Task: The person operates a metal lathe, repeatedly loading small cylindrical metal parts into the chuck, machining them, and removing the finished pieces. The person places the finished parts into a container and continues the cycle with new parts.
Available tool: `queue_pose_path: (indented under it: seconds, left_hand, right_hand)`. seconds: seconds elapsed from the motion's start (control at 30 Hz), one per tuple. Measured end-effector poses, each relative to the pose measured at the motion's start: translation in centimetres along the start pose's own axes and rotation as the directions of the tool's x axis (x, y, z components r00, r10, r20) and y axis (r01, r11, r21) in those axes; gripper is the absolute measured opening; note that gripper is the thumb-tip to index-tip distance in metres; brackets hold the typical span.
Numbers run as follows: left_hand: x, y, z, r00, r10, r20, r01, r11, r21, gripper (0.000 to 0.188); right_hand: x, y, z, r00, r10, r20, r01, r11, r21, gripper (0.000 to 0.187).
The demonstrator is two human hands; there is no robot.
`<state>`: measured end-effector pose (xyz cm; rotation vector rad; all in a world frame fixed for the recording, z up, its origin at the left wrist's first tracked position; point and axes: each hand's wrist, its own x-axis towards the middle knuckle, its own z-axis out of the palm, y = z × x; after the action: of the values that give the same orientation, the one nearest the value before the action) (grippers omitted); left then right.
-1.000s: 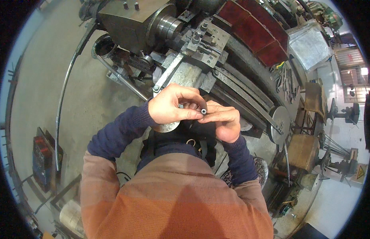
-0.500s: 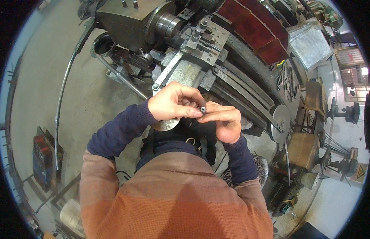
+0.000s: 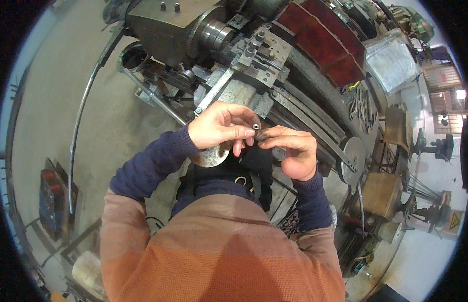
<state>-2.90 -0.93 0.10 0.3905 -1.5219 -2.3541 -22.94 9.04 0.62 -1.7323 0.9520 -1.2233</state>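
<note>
Over the front of the lathe, my left hand [image 3: 219, 126] pinches a small metal sleeve [image 3: 256, 127] between thumb and forefinger. Its round end, with a hole in the middle, faces up, and the lower part is hidden by my fingers. My right hand [image 3: 294, 149] comes in from the right side, its fingers pressed together and their darkened tips against the sleeve. Just beyond the hands is the lathe's tool post [image 3: 264, 58]. A round metal handwheel [image 3: 211, 157] shows under my left wrist.
The lathe's headstock and chuck [image 3: 213, 34] stand at the far left of the hands. A dark red box [image 3: 322, 38] lies behind the bed, with several hand tools [image 3: 363, 105] to its right. Another handwheel [image 3: 352, 156] sits at right; a long bent rod [image 3: 79, 126] rises at left.
My right hand has shifted a little to the right, and its fingers have spread slightly from my left. The sleeve, still in my left hand, has risen slightly in view.
</note>
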Motion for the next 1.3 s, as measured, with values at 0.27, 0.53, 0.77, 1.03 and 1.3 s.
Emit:
queue_pose_path:
  seconds: [0.27,0.53,0.77,1.03,1.3]
  left_hand:
    - [-0.1,0.0,-0.6,0.97,0.241,0.0,-0.196,0.787,0.586,0.019]
    - [-0.4,-0.3,-0.8,0.907,0.383,0.177,-0.344,0.43,0.835,0.022]
    - [-0.6,-0.9,-0.2,0.975,0.221,0.015,-0.202,0.862,0.465,0.02]
    - [-0.5,-0.5,0.3,0.996,0.084,-0.042,-0.071,0.967,0.245,0.018]
    - [-0.1,-1.0,-0.1,0.975,0.22,-0.003,-0.192,0.856,0.48,0.02]
  right_hand:
    - [1.9,-1.6,0.0,0.965,0.227,0.129,-0.212,0.97,-0.121,0.04]
    - [1.9,0.3,0.1,0.94,0.284,0.188,-0.307,0.946,0.104,0.033]
    - [-1.3,3.1,0.5,0.968,0.243,0.059,-0.248,0.901,0.357,0.052]
    - [-1.6,2.7,1.6,0.977,0.213,-0.004,-0.173,0.801,0.573,0.06]
    - [-1.6,2.9,1.6,0.983,0.182,-0.012,-0.142,0.802,0.581,0.057]
